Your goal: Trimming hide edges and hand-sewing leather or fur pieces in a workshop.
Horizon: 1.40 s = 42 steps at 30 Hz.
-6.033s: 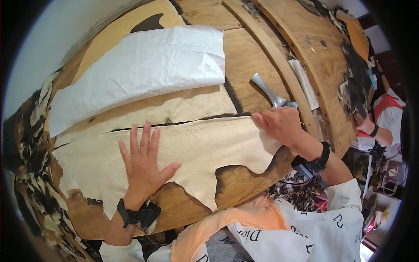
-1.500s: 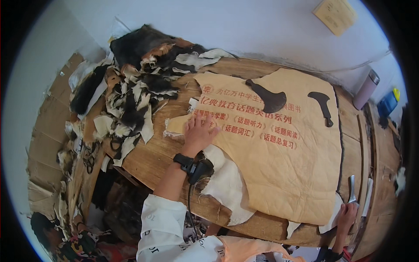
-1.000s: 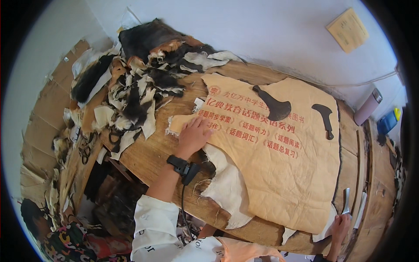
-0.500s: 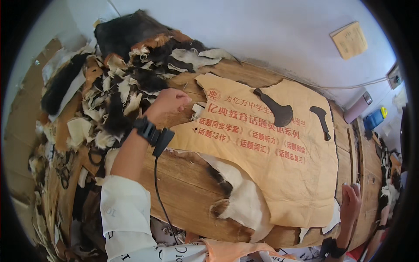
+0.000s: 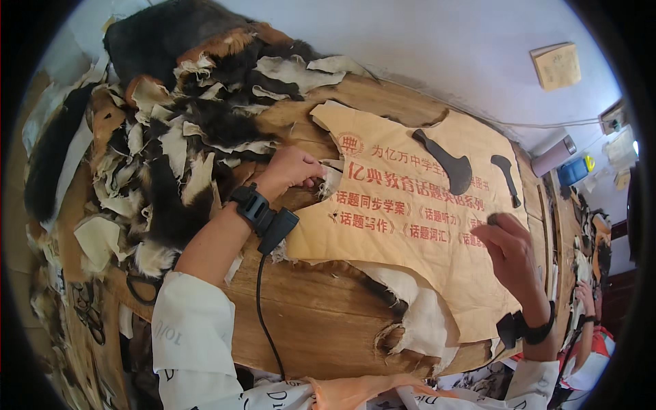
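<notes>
My left hand (image 5: 294, 169) pinches a ragged white scrap (image 5: 330, 180) at the left edge of a large yellow printed paper sheet (image 5: 403, 249). My right hand (image 5: 509, 253) is over the sheet's right part, fingers curled around a small dark item, too hidden to name. Two dark, curved, flat pieces with narrow handle-like ends, a larger one (image 5: 451, 167) and a smaller one (image 5: 507, 178), lie on the sheet's upper right. A ragged cream hide (image 5: 427, 318) shows from under the sheet's lower edge.
Fur and hide scraps (image 5: 184, 137) pile along the left of the wooden table (image 5: 287, 321). At the back right stand a pink flask (image 5: 547, 157) and a blue-and-yellow container (image 5: 574, 171), below a paper pad (image 5: 555, 66) on the wall. A co-worker's hand (image 5: 585, 295) is at far right.
My left hand has left its flat position on the sheet and now pinches at the edge. My right hand has moved up and leftward from the right edge to over the sheet.
</notes>
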Each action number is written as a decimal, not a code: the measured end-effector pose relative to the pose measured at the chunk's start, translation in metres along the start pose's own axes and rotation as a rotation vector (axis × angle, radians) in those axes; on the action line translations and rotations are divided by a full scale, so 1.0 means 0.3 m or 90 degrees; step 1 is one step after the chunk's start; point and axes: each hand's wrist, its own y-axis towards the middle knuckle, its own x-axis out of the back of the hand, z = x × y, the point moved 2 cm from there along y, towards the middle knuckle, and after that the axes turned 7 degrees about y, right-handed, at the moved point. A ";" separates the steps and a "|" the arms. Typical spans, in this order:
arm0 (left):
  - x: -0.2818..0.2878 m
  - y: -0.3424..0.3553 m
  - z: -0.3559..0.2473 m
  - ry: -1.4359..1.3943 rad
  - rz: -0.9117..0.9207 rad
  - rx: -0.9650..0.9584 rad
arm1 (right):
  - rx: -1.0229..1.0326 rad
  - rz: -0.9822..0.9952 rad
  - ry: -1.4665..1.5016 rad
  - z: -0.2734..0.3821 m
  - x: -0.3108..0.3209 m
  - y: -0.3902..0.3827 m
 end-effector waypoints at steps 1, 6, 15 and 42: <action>-0.002 0.004 -0.002 -0.012 0.003 0.013 | 0.005 0.027 0.013 0.000 -0.020 0.034; 0.013 0.006 0.009 -0.043 0.011 0.041 | 0.010 0.073 0.068 -0.047 -0.140 0.178; 0.037 0.016 0.039 -0.148 -0.001 0.113 | 0.025 0.021 0.091 -0.104 -0.395 0.308; -0.013 -0.181 -0.034 0.224 0.093 -0.052 | 0.061 0.025 0.017 0.024 -0.602 0.221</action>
